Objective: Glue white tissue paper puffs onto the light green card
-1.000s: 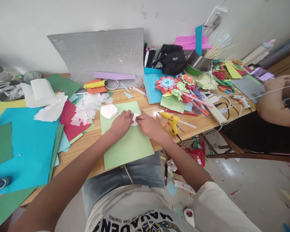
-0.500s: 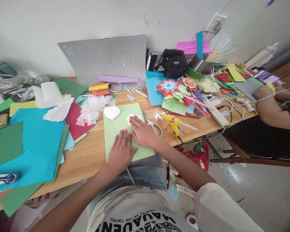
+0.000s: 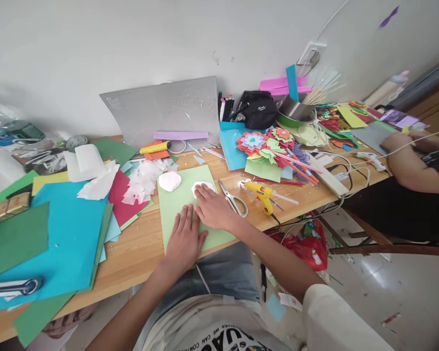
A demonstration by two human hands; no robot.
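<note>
"Since the right hand covers part of it, where exactly is the white piece?"

"On the light green sheet, toward its far right corner. Lies flat, partly hidden under that hand."

"Right fingers?"

"Extended, laid flat over the piece, contact from above. No grip."

"Left hand?"

"Palm down on the sheet's near part, just beside the right hand. Fingers straight, thumb spread out. Holding nothing."

"Rest of the sheet?"

"Second white piece, rounded, at the far left corner. Apart from the first."

"Around that?"

"Scissors on the tabletop, right of the sheet, blades together. Yellow glue gun past them. White scraps left of the sheet, partly over a dark red sheet. Big blue sheet further left."

"Far side?"

"Grey board leaning on the wall. Paper flowers back right. Co-worker's arm at far right."
</note>
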